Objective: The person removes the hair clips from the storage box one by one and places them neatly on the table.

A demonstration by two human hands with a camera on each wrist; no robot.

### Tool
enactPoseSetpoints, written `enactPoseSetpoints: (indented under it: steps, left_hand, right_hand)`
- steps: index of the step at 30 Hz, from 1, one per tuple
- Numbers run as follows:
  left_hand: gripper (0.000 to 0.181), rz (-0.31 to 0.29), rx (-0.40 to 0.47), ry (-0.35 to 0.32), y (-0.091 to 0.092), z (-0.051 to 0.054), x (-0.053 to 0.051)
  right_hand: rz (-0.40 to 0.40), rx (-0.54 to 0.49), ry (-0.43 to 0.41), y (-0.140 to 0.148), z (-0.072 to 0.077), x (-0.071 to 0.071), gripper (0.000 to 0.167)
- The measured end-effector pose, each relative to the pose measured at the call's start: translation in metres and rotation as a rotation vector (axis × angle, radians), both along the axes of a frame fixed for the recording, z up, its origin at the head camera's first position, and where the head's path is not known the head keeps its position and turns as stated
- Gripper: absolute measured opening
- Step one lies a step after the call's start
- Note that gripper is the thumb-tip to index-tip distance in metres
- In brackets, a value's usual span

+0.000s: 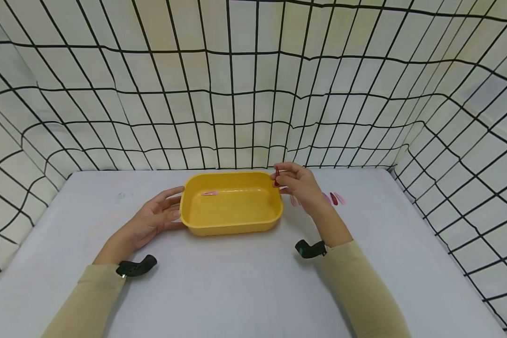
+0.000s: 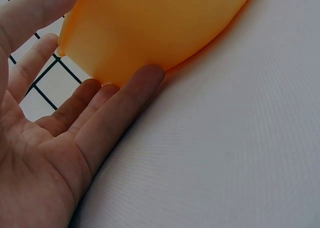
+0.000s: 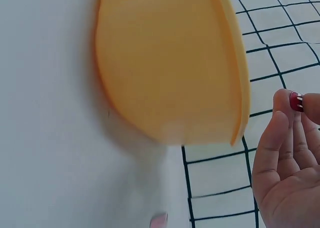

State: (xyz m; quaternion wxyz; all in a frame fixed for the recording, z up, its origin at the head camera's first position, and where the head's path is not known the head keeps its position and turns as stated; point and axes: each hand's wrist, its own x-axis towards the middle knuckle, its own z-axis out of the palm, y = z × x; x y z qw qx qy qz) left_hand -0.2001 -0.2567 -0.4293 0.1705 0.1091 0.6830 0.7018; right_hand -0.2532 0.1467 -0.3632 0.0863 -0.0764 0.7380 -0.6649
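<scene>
A yellow plastic tub [image 1: 231,228] stands on the white table, with one pink hair clip [image 1: 210,193] lying inside. My left hand [image 1: 155,217] is at the tub's left end, its extended fingers touching the outer wall, as the left wrist view also shows. Above the tub's right rim, my right hand [image 1: 299,186] pinches a red hair clip [image 1: 277,175] between thumb and fingertip. In the right wrist view only the end of that red clip [image 3: 296,101] shows; the fingers cover the rest.
Right of the tub, partly behind my right hand, several clips lie on the table [image 1: 245,286], among them a red clip [image 1: 334,198] and a pale pink clip [image 1: 340,198]. A black wire grid [image 1: 255,94] before white cloth borders the table's back and sides.
</scene>
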Motion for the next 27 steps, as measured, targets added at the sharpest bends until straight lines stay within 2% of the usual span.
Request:
enactPoseSetpoints:
  steps: [5, 8, 14, 27]
  left_hand:
    - [0.063, -0.019, 0.009, 0.002, 0.000, 0.000, 0.001]
    - [0.063, -0.010, 0.004, 0.005, -0.003, 0.000, 0.002]
    - [0.063, -0.011, -0.005, 0.008, -0.004, 0.000, 0.003]
    - [0.062, -0.014, -0.003, 0.003, 0.000, 0.000, 0.000]
  right_hand:
    - [-0.021, 0.021, -0.029, 0.020, -0.005, 0.006, 0.031]
    - [-0.042, 0.019, -0.044, 0.029, -0.005, 0.007, 0.032]
    - [-0.096, 0.020, -0.021, 0.049, 0.000, 0.005, 0.033]
    - [-0.151, 0.006, 0.000, 0.081, 0.003, -0.002, 0.034]
